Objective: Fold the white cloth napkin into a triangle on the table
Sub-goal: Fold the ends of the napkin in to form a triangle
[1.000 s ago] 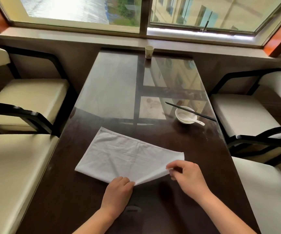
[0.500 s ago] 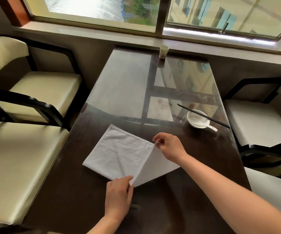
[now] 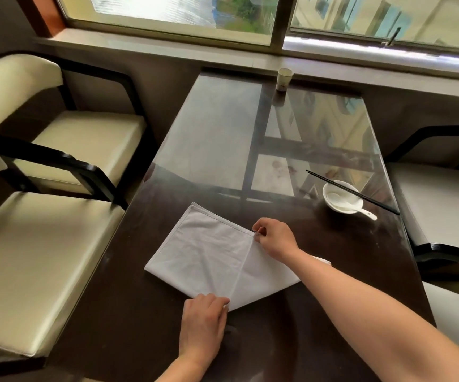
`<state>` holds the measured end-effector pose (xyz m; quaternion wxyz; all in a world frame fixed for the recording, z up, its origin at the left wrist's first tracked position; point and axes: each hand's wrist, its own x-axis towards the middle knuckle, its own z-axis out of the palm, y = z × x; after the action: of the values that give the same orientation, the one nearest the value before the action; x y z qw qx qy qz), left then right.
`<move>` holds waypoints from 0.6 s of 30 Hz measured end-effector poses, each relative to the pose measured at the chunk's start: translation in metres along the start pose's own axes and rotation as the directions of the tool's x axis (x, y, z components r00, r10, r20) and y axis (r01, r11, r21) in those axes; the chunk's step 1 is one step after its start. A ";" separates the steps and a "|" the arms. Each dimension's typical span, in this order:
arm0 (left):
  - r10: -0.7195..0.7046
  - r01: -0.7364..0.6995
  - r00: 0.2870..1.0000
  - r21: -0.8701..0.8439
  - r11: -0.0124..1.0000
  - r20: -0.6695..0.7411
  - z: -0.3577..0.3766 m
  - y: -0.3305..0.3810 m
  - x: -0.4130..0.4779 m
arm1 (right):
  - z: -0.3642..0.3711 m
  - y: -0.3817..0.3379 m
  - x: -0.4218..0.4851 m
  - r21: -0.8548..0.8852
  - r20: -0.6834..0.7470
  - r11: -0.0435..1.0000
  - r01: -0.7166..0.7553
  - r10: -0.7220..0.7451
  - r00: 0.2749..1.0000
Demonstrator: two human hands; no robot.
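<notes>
The white cloth napkin point(image 3: 206, 255) lies on the dark glossy table point(image 3: 333, 271), near its front half. My right hand point(image 3: 275, 238) pinches one napkin corner and holds it over the napkin's far edge, so a flap runs from that corner down to the near point. My left hand point(image 3: 202, 323) rests on the near point, pressing it to the table. A small bit of napkin shows to the right of my right forearm.
A white bowl with a spoon point(image 3: 341, 199) and black chopsticks point(image 3: 352, 192) across it sits at the right. A paper cup point(image 3: 284, 79) stands at the far edge by the window. Cream chairs point(image 3: 43, 260) flank the table on both sides.
My right hand has carried the right corner of the napkin up and leftward over the cloth, to its far edge. My left hand has stayed on the near point.
</notes>
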<state>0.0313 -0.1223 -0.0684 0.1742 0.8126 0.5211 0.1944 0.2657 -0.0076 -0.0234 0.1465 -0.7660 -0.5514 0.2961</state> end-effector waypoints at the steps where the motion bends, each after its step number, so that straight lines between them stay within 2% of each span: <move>1: 0.001 -0.001 1.000 0.002 1.000 -0.001 0.001 -0.001 0.000 | 0.002 0.000 0.002 -0.010 0.004 1.000 -0.002 0.002 1.000; 5: 0.024 -0.024 1.000 0.013 1.000 -0.005 0.004 -0.002 -0.001 | 0.007 0.000 0.008 -0.055 -0.001 0.998 -0.021 0.021 1.000; 11: 0.130 -0.125 0.990 0.084 0.989 -0.050 0.005 -0.004 -0.003 | 0.011 0.005 0.012 -0.123 -0.029 0.992 0.013 -0.017 0.999; 15: 0.276 -0.288 0.957 0.214 0.933 0.086 0.001 -0.008 -0.007 | 0.012 0.011 -0.004 -0.069 -0.161 0.995 0.077 -0.087 0.983; 18: 0.300 -0.338 0.936 0.235 0.911 0.184 -0.002 -0.012 -0.014 | 0.019 0.018 -0.040 0.027 -0.318 0.988 0.155 -0.139 0.938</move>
<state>0.0157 -0.1301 -0.0747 0.0679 0.9146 0.3883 0.0903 0.2587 -0.0531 -0.0364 0.2741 -0.7560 -0.5688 0.1725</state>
